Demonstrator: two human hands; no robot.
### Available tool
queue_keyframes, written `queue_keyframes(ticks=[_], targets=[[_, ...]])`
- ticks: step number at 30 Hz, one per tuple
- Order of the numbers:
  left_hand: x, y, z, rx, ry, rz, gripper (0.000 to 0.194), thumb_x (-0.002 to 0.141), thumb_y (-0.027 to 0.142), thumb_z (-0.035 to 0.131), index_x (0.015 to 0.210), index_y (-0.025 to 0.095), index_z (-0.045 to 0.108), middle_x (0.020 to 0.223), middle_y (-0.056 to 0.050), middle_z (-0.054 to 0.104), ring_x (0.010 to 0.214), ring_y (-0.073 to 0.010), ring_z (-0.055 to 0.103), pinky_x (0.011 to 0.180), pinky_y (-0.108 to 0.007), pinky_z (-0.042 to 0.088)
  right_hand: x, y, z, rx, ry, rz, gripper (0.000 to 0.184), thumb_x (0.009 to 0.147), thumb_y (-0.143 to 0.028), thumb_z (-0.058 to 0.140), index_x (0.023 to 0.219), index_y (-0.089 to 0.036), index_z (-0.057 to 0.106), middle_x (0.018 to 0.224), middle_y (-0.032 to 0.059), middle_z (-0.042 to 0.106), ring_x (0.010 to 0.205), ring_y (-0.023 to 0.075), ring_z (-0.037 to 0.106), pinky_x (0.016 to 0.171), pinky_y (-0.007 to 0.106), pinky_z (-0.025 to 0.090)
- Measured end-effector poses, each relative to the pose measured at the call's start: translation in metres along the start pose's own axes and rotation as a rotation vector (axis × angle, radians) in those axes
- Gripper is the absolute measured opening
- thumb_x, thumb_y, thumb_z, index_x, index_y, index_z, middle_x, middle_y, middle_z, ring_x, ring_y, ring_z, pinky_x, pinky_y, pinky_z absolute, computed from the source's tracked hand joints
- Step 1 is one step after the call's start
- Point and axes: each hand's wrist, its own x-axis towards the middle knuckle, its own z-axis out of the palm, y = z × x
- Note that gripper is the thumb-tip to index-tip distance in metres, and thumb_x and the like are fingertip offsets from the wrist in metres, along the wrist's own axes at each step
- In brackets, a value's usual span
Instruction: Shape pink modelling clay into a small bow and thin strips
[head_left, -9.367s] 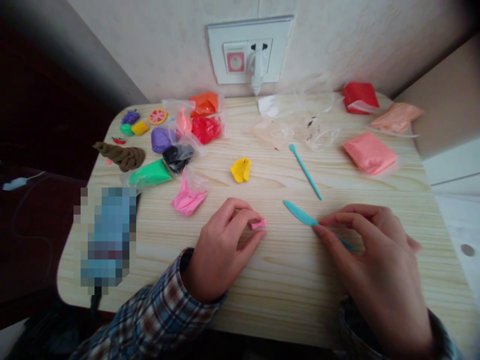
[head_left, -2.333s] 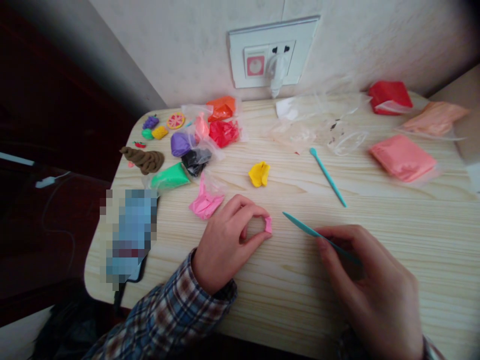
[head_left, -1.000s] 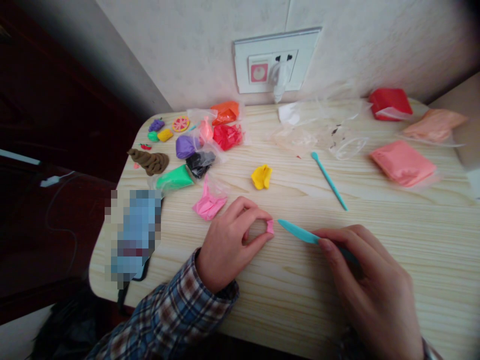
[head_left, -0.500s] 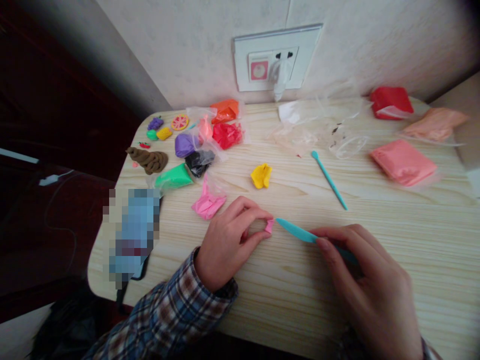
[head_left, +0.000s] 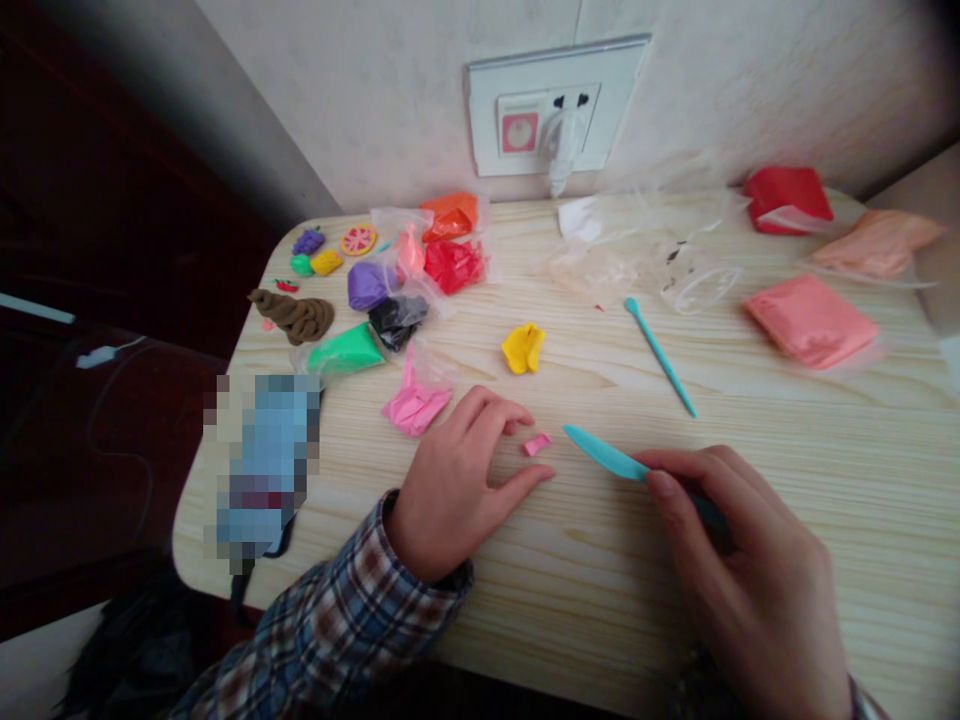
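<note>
A small piece of pink clay [head_left: 537,444] lies on the wooden tabletop [head_left: 570,570]. My left hand [head_left: 465,480] is open around it, thumb and forefinger spread on either side and apart from the piece. In my right hand [head_left: 750,560] is a turquoise plastic clay knife [head_left: 604,452], gripped by its handle, the blade pointing left toward the pink piece without touching it. Beyond them sits a folded lump of yellow clay [head_left: 523,349]. A bag of pink clay [head_left: 417,404] lies just behind my left hand.
A thin turquoise modelling tool [head_left: 661,358] lies behind my right hand. Bagged clay, including a green pack [head_left: 346,349], and a coiled brown clay shape [head_left: 296,317] are at left. Salmon [head_left: 811,322] and red packs [head_left: 787,200] lie at right. A blurred-out phone-like object [head_left: 270,460] is near the left edge.
My left thumb and forefinger have parted and let go of the pink piece, which now rests flatter on the table. The knife in my right hand has shifted slightly right, away from it.
</note>
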Motion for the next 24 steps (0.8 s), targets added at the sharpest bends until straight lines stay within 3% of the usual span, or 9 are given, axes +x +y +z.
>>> queue_keyframes(ticks=[5, 13, 19, 24], targets=[[-0.0002, 0.0012, 0.0011, -0.046, 0.002, 0.007, 0.003, 0.083, 0.018, 0.063, 0.083, 0.015, 0.063, 0.086, -0.003, 0.057, 0.079, -0.0144, 0.054, 0.075, -0.027, 0.047, 0.0, 0.0001, -0.0011, -0.01, -0.001, -0.011, 0.015, 0.091, -0.03, 0.047, 0.089, -0.023, 0.061, 0.081, 0.0012, 0.06, 0.075, 0.0147, 0.057, 0.064, 0.027, 0.042], [-0.0014, 0.0003, -0.0025, -0.054, -0.041, 0.053, 0.012, 0.087, 0.02, 0.058, 0.091, 0.016, 0.067, 0.096, -0.006, 0.058, 0.074, -0.0125, 0.055, 0.071, -0.028, 0.049, 0.0002, 0.0002, -0.0009, -0.008, -0.015, -0.01, 0.016, 0.091, -0.031, 0.047, 0.088, -0.023, 0.061, 0.081, 0.0012, 0.061, 0.076, 0.0151, 0.057, 0.064, 0.028, 0.043], [-0.0016, -0.0004, -0.0016, -0.047, -0.045, 0.054, 0.021, 0.085, 0.022, 0.061, 0.105, 0.016, 0.064, 0.103, -0.007, 0.059, 0.082, -0.015, 0.057, 0.076, -0.03, 0.05, -0.0019, 0.0011, -0.0013, -0.017, -0.01, 0.013, 0.015, 0.091, -0.032, 0.048, 0.09, -0.025, 0.061, 0.082, -0.001, 0.063, 0.076, 0.014, 0.057, 0.065, 0.026, 0.043], [-0.0002, -0.001, -0.0019, -0.067, -0.064, 0.067, 0.012, 0.082, 0.024, 0.066, 0.091, 0.016, 0.066, 0.097, -0.004, 0.06, 0.074, -0.0122, 0.056, 0.071, -0.026, 0.048, -0.0021, 0.0009, -0.0007, -0.01, 0.006, 0.039, 0.017, 0.09, -0.034, 0.048, 0.095, -0.025, 0.061, 0.087, -0.001, 0.066, 0.08, 0.0148, 0.059, 0.068, 0.026, 0.043]])
